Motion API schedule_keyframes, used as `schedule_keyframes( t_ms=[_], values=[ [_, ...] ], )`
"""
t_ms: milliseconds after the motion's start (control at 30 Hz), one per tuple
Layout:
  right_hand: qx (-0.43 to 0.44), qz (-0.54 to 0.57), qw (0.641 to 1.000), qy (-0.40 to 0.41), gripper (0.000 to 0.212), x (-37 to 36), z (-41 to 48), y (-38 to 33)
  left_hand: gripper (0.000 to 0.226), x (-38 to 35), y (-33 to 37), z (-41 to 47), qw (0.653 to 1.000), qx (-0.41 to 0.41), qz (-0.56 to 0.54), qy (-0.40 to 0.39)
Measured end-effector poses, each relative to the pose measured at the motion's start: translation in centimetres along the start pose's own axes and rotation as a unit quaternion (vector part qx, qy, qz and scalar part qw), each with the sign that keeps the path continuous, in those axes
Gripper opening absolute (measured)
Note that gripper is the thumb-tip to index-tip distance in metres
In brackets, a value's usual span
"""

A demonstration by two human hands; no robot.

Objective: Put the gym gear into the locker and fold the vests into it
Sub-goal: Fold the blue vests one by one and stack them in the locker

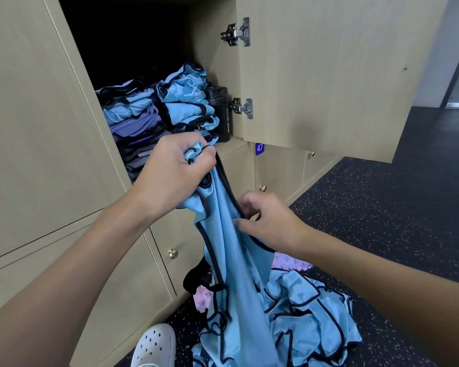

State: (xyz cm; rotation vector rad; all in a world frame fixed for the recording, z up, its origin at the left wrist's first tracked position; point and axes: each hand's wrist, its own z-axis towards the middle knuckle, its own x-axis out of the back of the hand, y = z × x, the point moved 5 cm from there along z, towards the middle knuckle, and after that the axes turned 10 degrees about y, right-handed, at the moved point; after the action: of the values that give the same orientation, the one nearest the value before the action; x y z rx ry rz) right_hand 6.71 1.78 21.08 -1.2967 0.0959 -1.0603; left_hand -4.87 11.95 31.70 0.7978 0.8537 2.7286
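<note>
A light blue vest with black trim (231,263) hangs in front of the lockers. My left hand (170,173) grips its bunched top, just below the open locker (133,56). Lower down, my right hand (265,221) pinches the vest's black-trimmed edge. Inside the locker lie two stacks of folded vests: blue, purple and grey ones on the left (135,120), blue ones on the right (188,102). A black sport bottle (221,112) stands beside the right stack. More blue vests lie in a heap on the floor (310,321).
The locker door (329,75) stands open to the right, with two metal hinges. Shut lockers with brass knobs (172,253) fill the wall below. Something pink and knobbly (289,262) lies under the heap. A white clog (154,345) is on the dark speckled floor.
</note>
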Motion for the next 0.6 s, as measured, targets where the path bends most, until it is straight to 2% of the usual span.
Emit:
schedule_keyframes(
  t_ms=[100, 167, 367, 467, 600],
  values=[
    [0.005, -0.022, 1.0, -0.01, 0.028, 0.3, 0.0, 0.1, 0.03, 0.5, -1.0, 0.4, 0.999, 0.002, 0.038, 0.023],
    [0.009, -0.019, 1.0, -0.01, 0.03, 0.9, 0.2, 0.0, 0.029, 1.0, -2.4, 0.8, 0.995, 0.016, 0.087, 0.046],
    [-0.007, -0.018, 0.998, -0.061, 0.016, 2.5, 0.4, 0.0, 0.036, 2.2, -5.9, 1.0, 0.977, 0.095, 0.18, 0.059],
    [-0.012, -0.086, 0.993, -0.082, 0.02, 3.6, 0.4, 0.5, 0.04, 2.9, -6.5, 1.1, 0.971, 0.125, 0.189, 0.081],
    [0.009, -0.118, 0.991, -0.057, 0.021, 4.6, 0.3, 0.1, 0.035, 2.2, -7.2, 1.0, 0.97, 0.143, 0.182, 0.073]
  ],
)
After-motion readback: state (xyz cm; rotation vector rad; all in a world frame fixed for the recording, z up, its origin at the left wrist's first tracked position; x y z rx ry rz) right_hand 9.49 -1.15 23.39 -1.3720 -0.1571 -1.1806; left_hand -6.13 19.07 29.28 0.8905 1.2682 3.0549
